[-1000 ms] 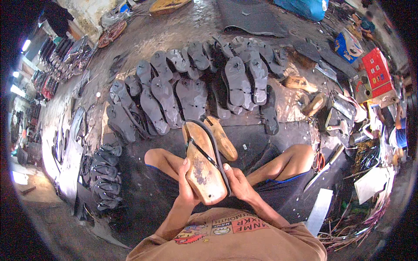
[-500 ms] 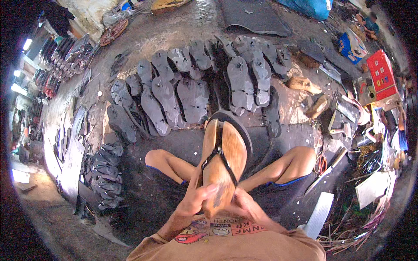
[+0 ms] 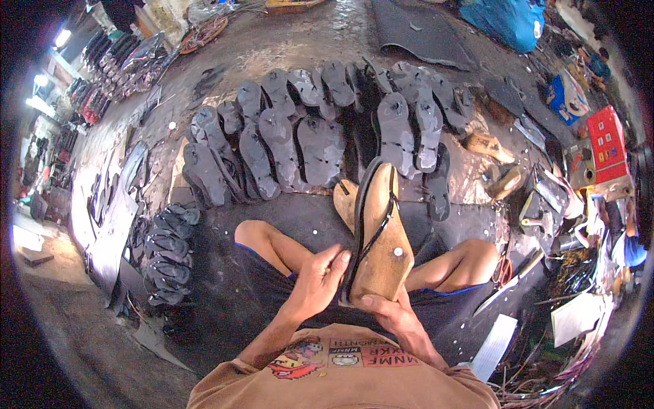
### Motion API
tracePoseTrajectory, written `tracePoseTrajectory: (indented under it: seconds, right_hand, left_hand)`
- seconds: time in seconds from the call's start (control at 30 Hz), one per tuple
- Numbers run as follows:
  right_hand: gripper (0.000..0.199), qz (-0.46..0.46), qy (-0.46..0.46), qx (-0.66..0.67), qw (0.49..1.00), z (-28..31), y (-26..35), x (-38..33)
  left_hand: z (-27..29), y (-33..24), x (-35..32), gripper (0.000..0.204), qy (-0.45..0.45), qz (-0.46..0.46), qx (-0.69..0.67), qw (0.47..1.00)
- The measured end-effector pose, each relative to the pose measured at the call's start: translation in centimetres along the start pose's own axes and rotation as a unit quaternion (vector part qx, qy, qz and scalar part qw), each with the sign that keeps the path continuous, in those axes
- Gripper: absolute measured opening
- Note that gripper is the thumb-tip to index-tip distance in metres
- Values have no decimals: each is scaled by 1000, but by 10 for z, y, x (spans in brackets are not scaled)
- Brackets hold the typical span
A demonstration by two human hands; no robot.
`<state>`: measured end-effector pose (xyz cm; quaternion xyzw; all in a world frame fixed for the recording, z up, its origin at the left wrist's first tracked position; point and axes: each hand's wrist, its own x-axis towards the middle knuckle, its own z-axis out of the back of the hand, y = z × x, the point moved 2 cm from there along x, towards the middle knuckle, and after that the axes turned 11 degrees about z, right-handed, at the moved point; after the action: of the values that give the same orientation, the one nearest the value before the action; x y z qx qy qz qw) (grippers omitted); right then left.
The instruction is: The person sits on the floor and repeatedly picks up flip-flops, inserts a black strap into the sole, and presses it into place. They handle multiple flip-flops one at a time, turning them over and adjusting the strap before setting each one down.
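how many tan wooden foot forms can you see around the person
4: one in the left hand and right hand, wearing a black sandal; one behind it on the mat; two on the ground at right. More may be hidden in clutter.

Rows of dark soles (image 3: 320,136) lie at twelve o'clock. A red box (image 3: 606,144) sits at two o'clock. Stacked soles (image 3: 167,255) rest at nine o'clock.
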<state>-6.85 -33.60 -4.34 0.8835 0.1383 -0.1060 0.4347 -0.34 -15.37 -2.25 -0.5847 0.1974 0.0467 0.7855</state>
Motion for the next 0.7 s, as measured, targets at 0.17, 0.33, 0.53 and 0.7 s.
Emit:
tracePoseTrajectory:
  seconds: [0.17,0.33,0.53,0.7]
  right_hand:
    - [111,-70,4,164,984,-9,18,-11]
    - [125,153,177,-216,948,-51,40,-7]
    - [121,199,159,-231,939,-27,15,36]
    - [124,294,73,-532,791,-31,11,53]
  left_hand:
    - [-2,32,-17,31,109,-19,-230,967]
    - [-39,100,-7,49,290,109,-400,863]
    - [-15,67,30,66,258,-17,-438,861]
    - [-27,64,46,79,295,108,-591,743]
